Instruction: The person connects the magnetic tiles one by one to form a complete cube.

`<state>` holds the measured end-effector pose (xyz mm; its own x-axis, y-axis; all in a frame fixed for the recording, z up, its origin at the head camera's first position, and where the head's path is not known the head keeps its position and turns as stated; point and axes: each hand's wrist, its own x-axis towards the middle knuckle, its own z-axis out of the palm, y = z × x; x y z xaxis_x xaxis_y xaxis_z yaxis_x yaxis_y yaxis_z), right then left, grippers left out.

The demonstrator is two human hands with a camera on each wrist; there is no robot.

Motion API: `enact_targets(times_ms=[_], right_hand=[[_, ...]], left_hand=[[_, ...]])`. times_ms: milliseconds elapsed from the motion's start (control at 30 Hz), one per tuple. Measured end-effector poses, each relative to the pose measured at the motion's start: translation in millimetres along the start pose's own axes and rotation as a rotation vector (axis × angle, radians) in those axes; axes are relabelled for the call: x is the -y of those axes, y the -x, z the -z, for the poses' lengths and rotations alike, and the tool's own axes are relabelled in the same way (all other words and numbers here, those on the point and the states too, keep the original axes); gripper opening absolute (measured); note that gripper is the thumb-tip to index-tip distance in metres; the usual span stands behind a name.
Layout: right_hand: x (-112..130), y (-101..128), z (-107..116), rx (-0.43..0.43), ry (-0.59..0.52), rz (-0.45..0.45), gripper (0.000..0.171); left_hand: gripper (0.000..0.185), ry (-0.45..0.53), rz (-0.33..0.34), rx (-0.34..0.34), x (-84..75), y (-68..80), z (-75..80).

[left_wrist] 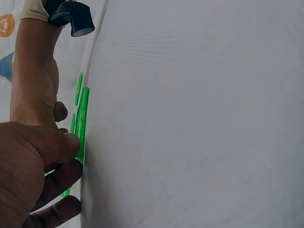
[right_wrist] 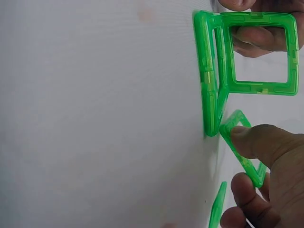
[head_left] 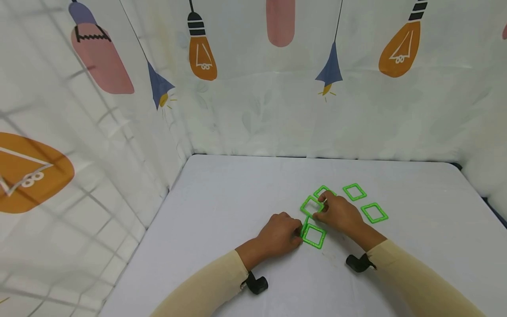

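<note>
My left hand point(head_left: 280, 234) pinches a green see-through square magnetic tile point(right_wrist: 261, 90) that stands upright, its fingers showing through and above the frame in the right wrist view. A second green tile point(head_left: 311, 243) lies flat on the table, meeting the upright one along an edge. Just beyond them, my right hand point(head_left: 340, 214) pinches another square tile point(head_left: 305, 202) between thumb and fingers, holding it tilted. Behind that hand lies a further green tile point(head_left: 318, 190), partly covered by the fingers.
Two more green square tiles, a far one point(head_left: 350, 186) and a nearer one point(head_left: 368, 205), lie flat right of my right hand. The white-covered table point(head_left: 222, 193) meets printed cloth walls point(head_left: 257, 119) at the back and left.
</note>
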<state>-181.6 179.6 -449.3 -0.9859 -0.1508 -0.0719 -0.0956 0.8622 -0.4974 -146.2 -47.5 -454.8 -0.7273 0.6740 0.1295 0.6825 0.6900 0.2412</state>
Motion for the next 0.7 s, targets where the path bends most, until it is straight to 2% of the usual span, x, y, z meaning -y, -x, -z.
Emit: enact_targets(times_ms=[267, 700], right_hand=[[-4.8, 6.5, -0.2, -0.067, 0.029, 0.099, 0.044], [-7.9, 13.1, 0.1, -0.079, 0.056, 0.127, 0.039]], left_hand=[[0.011, -0.008, 0.004, -0.002, 0.1, -0.4, -1.1], [0.011, -0.012, -0.002, -0.012, 0.7, 0.5, -2.1]])
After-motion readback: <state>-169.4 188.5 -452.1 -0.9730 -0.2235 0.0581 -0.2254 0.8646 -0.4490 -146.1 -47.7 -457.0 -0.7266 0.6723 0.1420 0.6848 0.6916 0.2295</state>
